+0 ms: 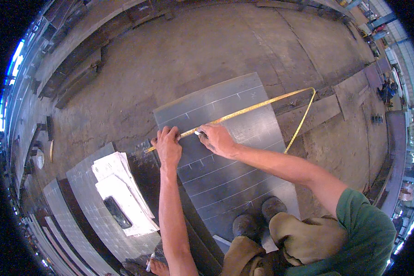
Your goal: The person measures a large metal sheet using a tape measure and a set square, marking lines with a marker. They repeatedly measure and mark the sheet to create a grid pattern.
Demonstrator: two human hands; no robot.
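Yellow tape (255, 107) lies across the steel plate (239, 181), its free bend (313, 90) past the edge.
Left hand (168, 146) grips it near one edge, right hand (219, 140) pinches a white stick (198, 132); nudging that bend could pull the tape askew.

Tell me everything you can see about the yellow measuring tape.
The measuring tape is a narrow yellow strip, its markings too small to read. It runs slantwise across the grey metal plate, one end projecting past the plate's left edge. The left hand touches it near that end; the right hand, pinching a white chalk-like stick, is close against it. Beyond the plate's right edge it bends sharply back toward the right forearm, where it disappears from view.
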